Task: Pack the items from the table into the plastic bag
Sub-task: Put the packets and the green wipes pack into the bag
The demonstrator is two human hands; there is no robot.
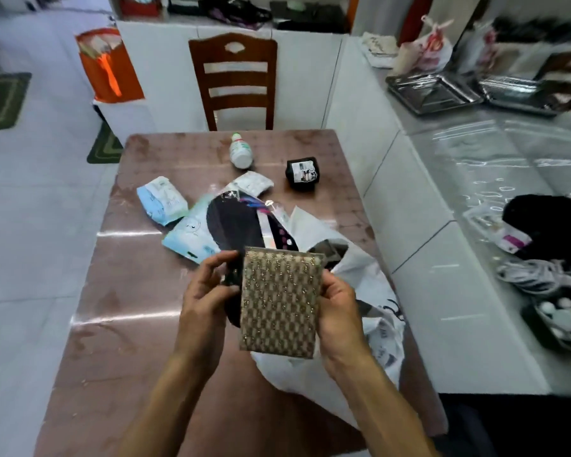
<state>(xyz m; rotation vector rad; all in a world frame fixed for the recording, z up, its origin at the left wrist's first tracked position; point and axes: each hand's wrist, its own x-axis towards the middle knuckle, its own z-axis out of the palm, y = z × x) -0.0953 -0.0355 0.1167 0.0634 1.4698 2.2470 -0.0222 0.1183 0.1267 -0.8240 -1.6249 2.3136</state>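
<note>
Holding a flat rectangular pad (279, 303) w/ a glittery gold-and-tan woven checker surface, both hands keep it upright above the near part of the table (119, 324). Right hand (338, 306) wraps the pad's right edge, thumb in front, fingers hidden behind it. Left hand (205, 296) has fingers curled at the pad's left edge, pinching something dark there; what that dark bit is can't be made out, partly covered by pad and fingers. White plastic bag (353, 367) lies crumpled below and right of the pad, thin glossy film w/ dark print, its mouth mostly hidden behind the pad. Beyond the pad: a glossy flat packet (231, 225), dark oval on pale blue, near end cut off by the pad; a soft pale-blue pouch (162, 201) to its left; a small white pouch (256, 183) touching its far end; a white bottle (240, 151) lying on its side; a black squarish bundle (303, 174) w/ a label, lettering too small to read. Table top is shiny reddish-brown under clear film. Wooden chair (234, 77) stands at the far edge.
</note>
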